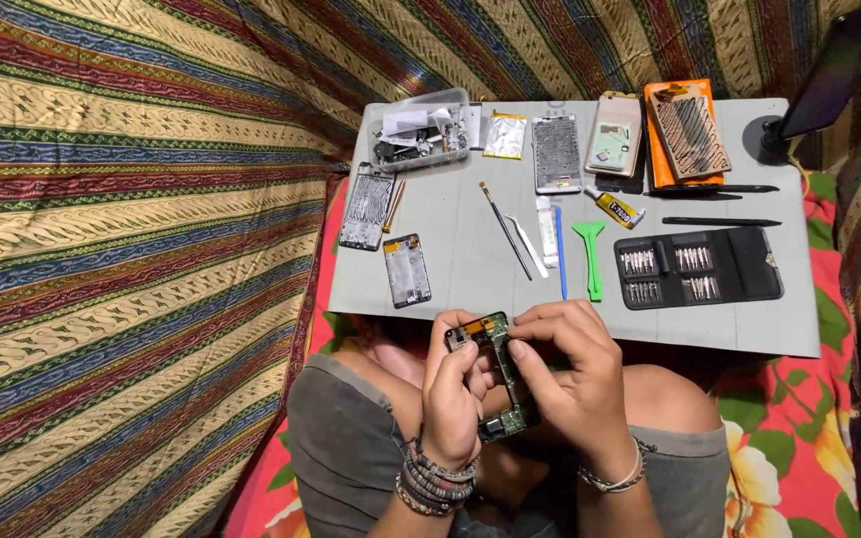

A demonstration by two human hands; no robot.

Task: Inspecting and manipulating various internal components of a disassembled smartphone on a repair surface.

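- Gripping a green phone circuit board (pixel 495 374) from both sides, the person holds it above the lap, just below the near edge of the grey work mat (pixel 450 269).
- Left hand (pixel 455 394): fingers curled tight around the board's left edge, thumb pressed near its top corner; several bracelets ring the wrist.
- Right hand (pixel 575 374): closed narrowly, fingertips pinching the board's upper right edge, palm covering its right side.
- From the hands, a green plastic pry tool (pixel 590 254) lies at 1 o'clock on the mat, with a blue spudger (pixel 560 249) and white tweezers (pixel 528 244) just beside it.
- A black case of screwdriver bits (pixel 700 267) sits open at 2 o'clock.
- At 11 o'clock lie 2 phone frames (pixel 386 239), with a clear parts box (pixel 421 130) farther off.
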